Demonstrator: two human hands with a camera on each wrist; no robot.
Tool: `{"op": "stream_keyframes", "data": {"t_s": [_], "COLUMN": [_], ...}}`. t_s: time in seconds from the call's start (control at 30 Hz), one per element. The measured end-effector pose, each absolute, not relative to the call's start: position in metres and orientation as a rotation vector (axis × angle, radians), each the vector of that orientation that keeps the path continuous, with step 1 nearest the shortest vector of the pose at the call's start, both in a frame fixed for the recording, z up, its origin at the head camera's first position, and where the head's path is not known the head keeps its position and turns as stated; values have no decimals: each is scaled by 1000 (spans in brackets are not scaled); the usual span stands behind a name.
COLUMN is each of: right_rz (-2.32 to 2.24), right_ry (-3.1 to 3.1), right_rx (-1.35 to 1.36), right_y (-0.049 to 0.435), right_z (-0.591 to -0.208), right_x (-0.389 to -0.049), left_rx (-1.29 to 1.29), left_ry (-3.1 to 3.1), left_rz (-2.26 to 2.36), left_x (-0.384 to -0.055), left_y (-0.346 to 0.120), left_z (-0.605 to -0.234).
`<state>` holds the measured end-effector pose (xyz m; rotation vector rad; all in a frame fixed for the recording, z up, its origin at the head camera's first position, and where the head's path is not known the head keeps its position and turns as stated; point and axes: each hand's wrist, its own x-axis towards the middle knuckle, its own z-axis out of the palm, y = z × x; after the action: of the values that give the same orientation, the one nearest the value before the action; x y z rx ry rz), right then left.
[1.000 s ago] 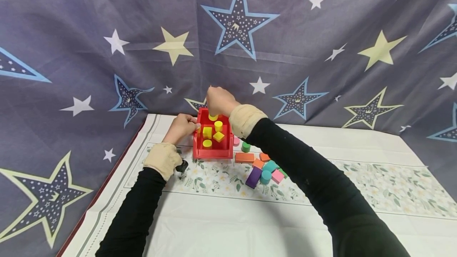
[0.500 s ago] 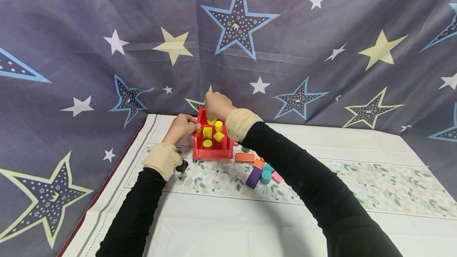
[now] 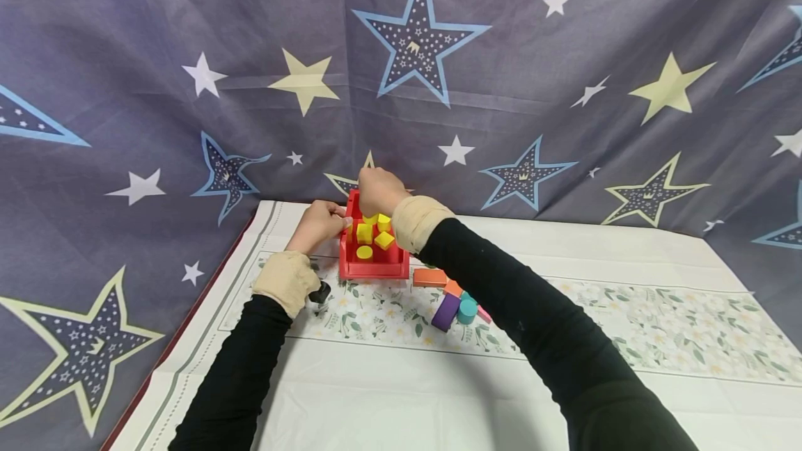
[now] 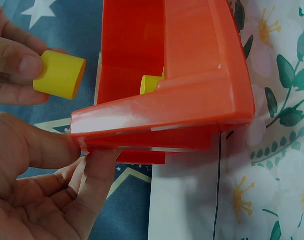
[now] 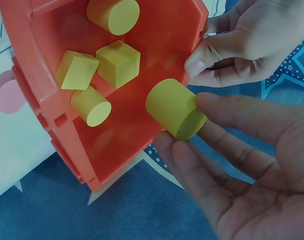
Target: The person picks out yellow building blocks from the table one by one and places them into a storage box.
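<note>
A red open-topped bin (image 3: pixel 374 271) stands at the table's far left part. My left hand (image 3: pixel 316 225) pinches its left wall between thumb and fingers, as the left wrist view also shows. Over the bin's far end, my right hand (image 3: pixel 381 192) holds a yellow cylinder (image 5: pixel 172 106) by thumb and fingertips; in the right wrist view it is tilted at the bin's opening. Inside lie a yellow cube (image 5: pixel 119 64), a slanted yellow block (image 5: pixel 76 70), a small yellow cylinder (image 5: pixel 91 106) and a wider yellow cylinder (image 5: pixel 114 15). My right hand partly hides the bin's far end in the head view.
Right of the bin lie an orange block (image 3: pixel 429 278), a purple block (image 3: pixel 445 312), a teal cylinder (image 3: pixel 466 311) and other pieces, partly covered by my right sleeve. A pink round piece (image 5: pixel 9 92) lies beside the bin. A starred curtain (image 3: pixel 413 124) hangs behind the table.
My right hand has moved down and slightly left over the bin, still holding the yellow cylinder. My left hand and the bin have stayed in place.
</note>
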<state>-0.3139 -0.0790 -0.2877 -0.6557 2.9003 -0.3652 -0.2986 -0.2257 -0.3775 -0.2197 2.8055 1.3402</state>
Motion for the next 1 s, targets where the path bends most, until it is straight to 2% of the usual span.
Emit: {"op": "stream_keyframes", "data": {"t_s": [1.0], "right_rz": [-293], "right_ry": [2828], "right_rx": [-578], "right_y": [-86], "right_z": [-310], "right_x": [-318], "left_rx": [-205], "left_ry": [2853], "left_rz": [1282], "left_x": [-300], "left_y": [-226], "left_z": [-378]}}
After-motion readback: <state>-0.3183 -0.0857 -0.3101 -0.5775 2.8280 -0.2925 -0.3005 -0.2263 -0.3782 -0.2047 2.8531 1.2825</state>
